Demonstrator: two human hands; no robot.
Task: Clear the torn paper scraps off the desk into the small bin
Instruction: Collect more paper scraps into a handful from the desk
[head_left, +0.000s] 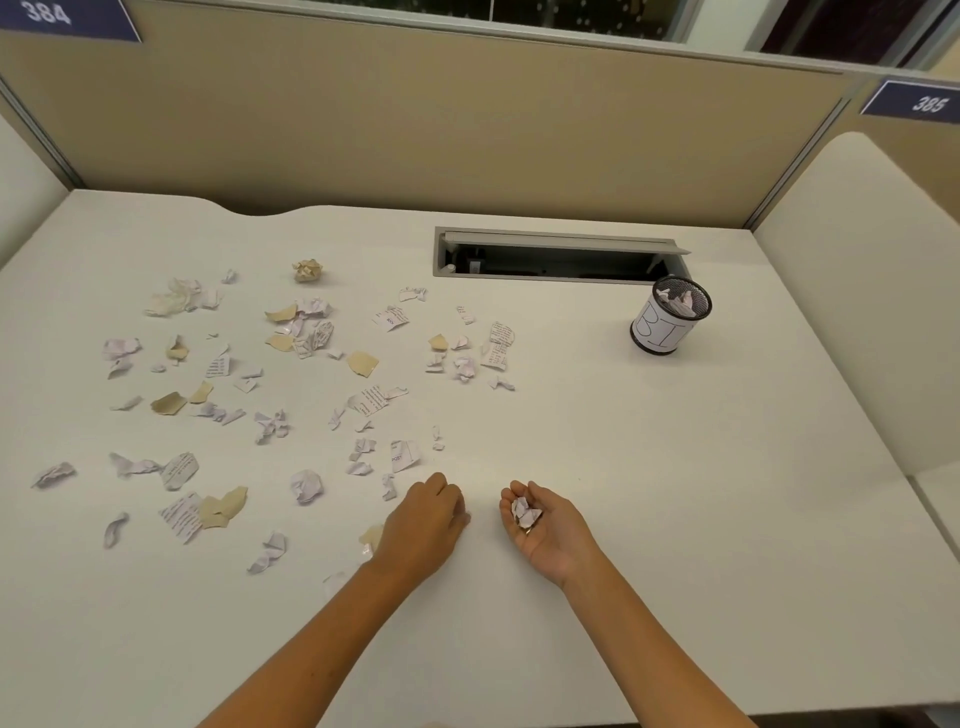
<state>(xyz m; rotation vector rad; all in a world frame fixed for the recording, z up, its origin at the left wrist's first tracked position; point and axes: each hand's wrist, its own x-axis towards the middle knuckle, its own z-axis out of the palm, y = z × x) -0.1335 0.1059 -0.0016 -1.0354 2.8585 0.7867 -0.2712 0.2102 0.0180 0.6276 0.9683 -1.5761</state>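
The small bin (670, 317) reads "BI"; partition signs read "384" (49, 13) and "385" (927, 104); one scrap (404, 456) reads "POST".

2 bare, sleeveless forearms (332, 634)

White desk (675, 519) carries scattered paper scraps (363, 400) and a small bin (669, 317).

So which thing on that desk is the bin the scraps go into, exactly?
Start at the long open cable slot along the back of the white desk. Just off its right end stands the small bin, a black mesh cup with a white paper label. It is the only upright container, apart from the scattered scraps.
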